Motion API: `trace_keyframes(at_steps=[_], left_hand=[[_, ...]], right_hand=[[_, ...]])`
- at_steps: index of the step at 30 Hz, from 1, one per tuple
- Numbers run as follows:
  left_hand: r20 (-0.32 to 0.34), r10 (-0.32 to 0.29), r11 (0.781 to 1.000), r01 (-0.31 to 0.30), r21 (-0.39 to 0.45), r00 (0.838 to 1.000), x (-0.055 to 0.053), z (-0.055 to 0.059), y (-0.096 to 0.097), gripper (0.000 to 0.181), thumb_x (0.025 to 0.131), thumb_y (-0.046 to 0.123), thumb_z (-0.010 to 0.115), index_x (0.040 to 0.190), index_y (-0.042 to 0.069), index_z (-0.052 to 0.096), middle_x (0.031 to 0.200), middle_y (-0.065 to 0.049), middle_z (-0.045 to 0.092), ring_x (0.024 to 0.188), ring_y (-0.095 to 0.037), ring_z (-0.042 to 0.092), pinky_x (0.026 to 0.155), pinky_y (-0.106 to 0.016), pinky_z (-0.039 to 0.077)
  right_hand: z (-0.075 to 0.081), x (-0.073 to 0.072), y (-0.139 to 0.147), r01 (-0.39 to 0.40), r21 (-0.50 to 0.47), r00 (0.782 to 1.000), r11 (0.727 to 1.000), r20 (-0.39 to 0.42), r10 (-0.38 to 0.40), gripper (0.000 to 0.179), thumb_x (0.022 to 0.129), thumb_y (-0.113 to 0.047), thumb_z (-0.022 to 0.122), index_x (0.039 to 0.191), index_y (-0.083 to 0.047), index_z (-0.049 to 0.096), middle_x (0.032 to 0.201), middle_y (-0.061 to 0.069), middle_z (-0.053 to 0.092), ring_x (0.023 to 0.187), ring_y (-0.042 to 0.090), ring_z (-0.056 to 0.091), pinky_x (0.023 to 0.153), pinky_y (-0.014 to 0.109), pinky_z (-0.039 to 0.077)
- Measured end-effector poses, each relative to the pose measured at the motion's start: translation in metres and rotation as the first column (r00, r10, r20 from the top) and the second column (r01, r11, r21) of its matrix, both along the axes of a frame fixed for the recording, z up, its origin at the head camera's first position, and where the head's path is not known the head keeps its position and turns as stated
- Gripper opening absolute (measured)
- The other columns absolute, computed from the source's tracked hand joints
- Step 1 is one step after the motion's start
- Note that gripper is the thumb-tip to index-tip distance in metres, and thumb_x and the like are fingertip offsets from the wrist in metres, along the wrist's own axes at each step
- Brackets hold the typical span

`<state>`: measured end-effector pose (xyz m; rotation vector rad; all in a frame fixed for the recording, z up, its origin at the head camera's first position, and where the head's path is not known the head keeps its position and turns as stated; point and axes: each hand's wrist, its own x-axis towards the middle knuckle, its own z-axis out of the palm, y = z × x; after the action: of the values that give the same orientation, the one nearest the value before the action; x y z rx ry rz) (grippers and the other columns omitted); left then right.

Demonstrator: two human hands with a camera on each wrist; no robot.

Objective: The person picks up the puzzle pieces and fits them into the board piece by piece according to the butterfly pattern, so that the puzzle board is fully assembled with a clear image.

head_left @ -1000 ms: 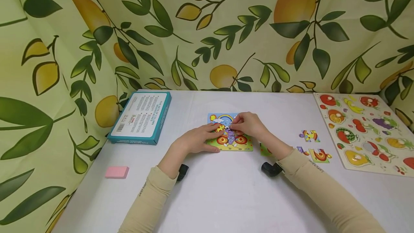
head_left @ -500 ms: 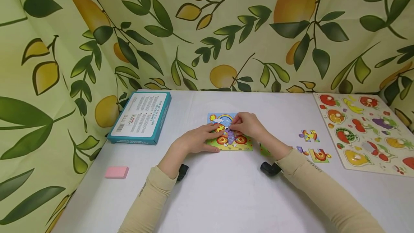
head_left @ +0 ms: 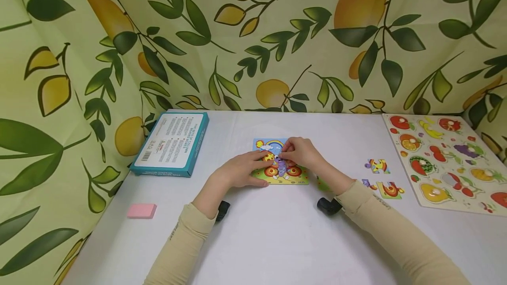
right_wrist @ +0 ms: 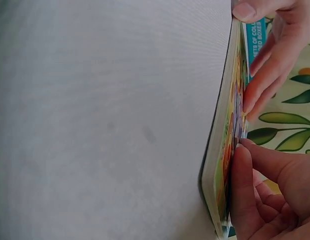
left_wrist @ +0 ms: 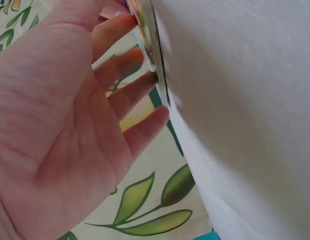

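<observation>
A small jigsaw board with a bright butterfly picture lies flat in the middle of the table. My left hand rests over its left side with fingers extended; in the right wrist view the left thumb lies at the board's near edge. My right hand is over the upper right part, thumb and index finger pinching a small purple puzzle piece at the butterfly's head. Fingers cover most of that piece. In the right wrist view these fingertips are right at the board's surface.
Several loose puzzle pieces lie right of the board, one green piece partly beneath the right forearm. A fruit peg board is at far right. A teal-edged box stands back left, with a pink block nearer.
Both hands stay in nearly the same places on the board. The right fingertips shift only slightly at the purple piece, and the head view drifts a little.
</observation>
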<state>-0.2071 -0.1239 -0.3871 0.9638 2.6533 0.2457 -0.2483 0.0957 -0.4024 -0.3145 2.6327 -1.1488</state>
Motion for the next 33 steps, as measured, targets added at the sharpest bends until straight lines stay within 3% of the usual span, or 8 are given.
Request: trace_keyframes(at_steps=[7,12,19,28,33], left_hand=[[0.009,-0.075,0.996,0.074,0.052,0.997,-0.002,0.0,0.003,0.069,0.093,0.041,0.064,0.151,0.014,0.038,0.158,-0.002,0.03,0.144,-0.02,0.028,0.115,-0.037,0.025],[-0.012,-0.067,0.998,0.067,-0.007,0.998,-0.001,0.0,0.007,0.069,0.093,0.045,0.063,0.151,0.017,0.038,0.158,0.0,0.029,0.142,-0.023,0.032,0.114,-0.038,0.028],[-0.021,-0.057,0.998,0.057,-0.019,0.998,-0.001,0.001,0.009,0.069,0.092,0.046,0.064,0.15,0.018,0.039,0.157,0.0,0.032,0.141,-0.023,0.033,0.114,-0.04,0.028],[-0.042,-0.067,0.998,0.066,-0.015,0.997,0.0,0.003,0.011,0.069,0.092,0.047,0.064,0.15,0.017,0.04,0.154,-0.002,0.035,0.139,-0.024,0.035,0.114,-0.04,0.029],[-0.058,-0.082,0.997,0.081,-0.013,0.995,0.001,0.004,0.011,0.067,0.092,0.045,0.064,0.149,0.019,0.042,0.153,-0.005,0.036,0.138,-0.025,0.036,0.113,-0.041,0.029]], right_hand=[[-0.001,-0.002,0.0,-0.013,0.057,0.999,0.998,-0.041,0.016,0.018,0.09,-0.019,0.072,0.094,-0.004,0.063,0.069,0.003,0.058,0.055,0.012,0.055,0.054,0.024,0.046],[-0.002,-0.003,0.0,-0.013,0.077,0.999,0.997,-0.044,0.017,0.018,0.092,-0.021,0.069,0.096,-0.005,0.063,0.067,0.003,0.056,0.053,0.013,0.053,0.052,0.025,0.043],[-0.002,-0.005,0.001,-0.019,0.095,0.999,0.995,-0.039,0.022,0.018,0.094,-0.023,0.067,0.097,-0.005,0.064,0.068,0.003,0.056,0.053,0.014,0.053,0.053,0.025,0.043],[0.002,0.0,0.016,-0.173,0.058,0.984,0.983,-0.021,0.174,0.03,0.086,-0.017,0.076,0.111,-0.007,0.064,0.081,0.002,0.059,0.071,0.017,0.051,0.066,0.029,0.041],[0.0,0.002,0.019,-0.203,0.027,0.978,0.979,-0.036,0.204,0.034,0.086,-0.018,0.076,0.115,-0.006,0.062,0.083,0.002,0.058,0.071,0.016,0.05,0.066,0.029,0.042]])
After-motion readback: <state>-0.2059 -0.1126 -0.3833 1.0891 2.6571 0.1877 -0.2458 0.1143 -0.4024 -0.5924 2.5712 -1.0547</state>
